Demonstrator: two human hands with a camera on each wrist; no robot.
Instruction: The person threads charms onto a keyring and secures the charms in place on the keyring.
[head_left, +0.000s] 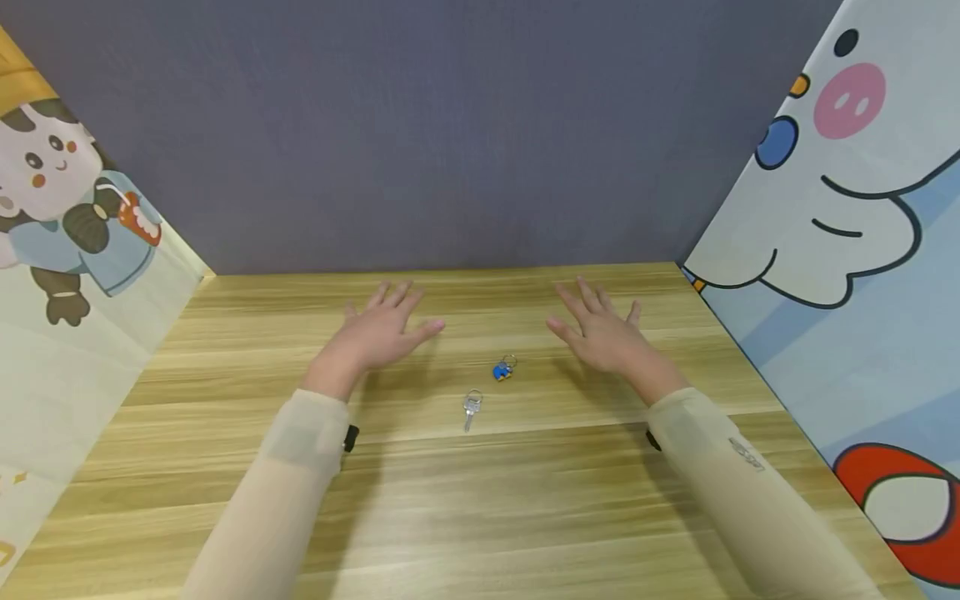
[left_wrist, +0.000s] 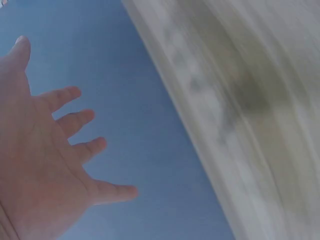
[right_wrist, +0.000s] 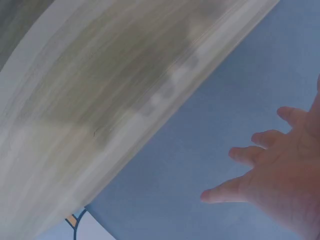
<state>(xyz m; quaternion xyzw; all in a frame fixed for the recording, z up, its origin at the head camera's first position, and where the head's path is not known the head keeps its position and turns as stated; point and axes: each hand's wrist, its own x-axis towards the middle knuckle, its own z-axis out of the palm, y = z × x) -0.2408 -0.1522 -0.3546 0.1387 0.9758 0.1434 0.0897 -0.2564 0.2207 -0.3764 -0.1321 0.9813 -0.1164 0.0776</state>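
Both hands hover palm-down over a wooden table with fingers spread. My left hand (head_left: 372,333) is left of two small items and holds nothing; in the left wrist view its palm and spread fingers (left_wrist: 75,122) show bare. My right hand (head_left: 606,337) is on the other side, also holding nothing, its fingers (right_wrist: 225,191) apart in the right wrist view. Between the hands lies a small blue and yellow charm (head_left: 502,371) with a metal ring. Nearer to me and slightly left of it, a silver key (head_left: 471,407) on a ring lies flat, its blade pointing toward me.
The wooden tabletop (head_left: 480,517) meets a dark grey-blue panel (head_left: 450,133) along its far edge. Panels with cartoon prints stand at the left (head_left: 97,350) and right (head_left: 825,350) sides. Shadows of the arms fall on the wood.
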